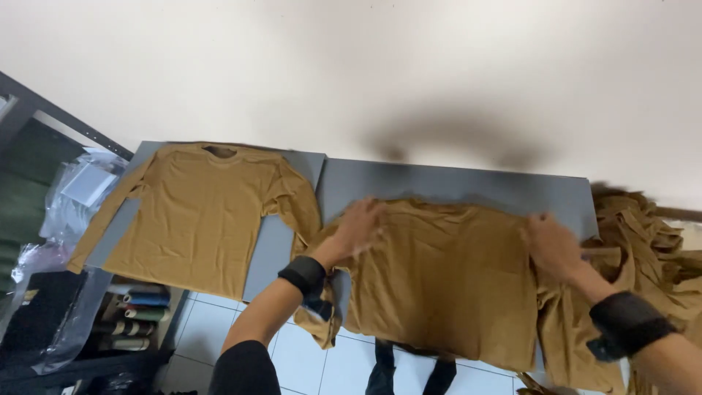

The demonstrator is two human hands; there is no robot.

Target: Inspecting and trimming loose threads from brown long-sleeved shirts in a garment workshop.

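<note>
A tan long-sleeved shirt [439, 281] lies spread on the right grey board [453, 183]. My left hand [358, 227] presses on its upper left shoulder area, and my right hand [550, 245] grips or presses its upper right side; both are blurred. Each wrist wears a black band. A second tan shirt [197, 216] lies flat on the left grey board [267, 249], sleeves hanging off the edges.
A heap of tan garments [651, 241] sits at the right. Clear plastic bags [80, 194] and a shelf with rolls [135, 314] are at the left. White floor tiles [307, 358] and my dark-trousered legs show below. A pale wall is behind.
</note>
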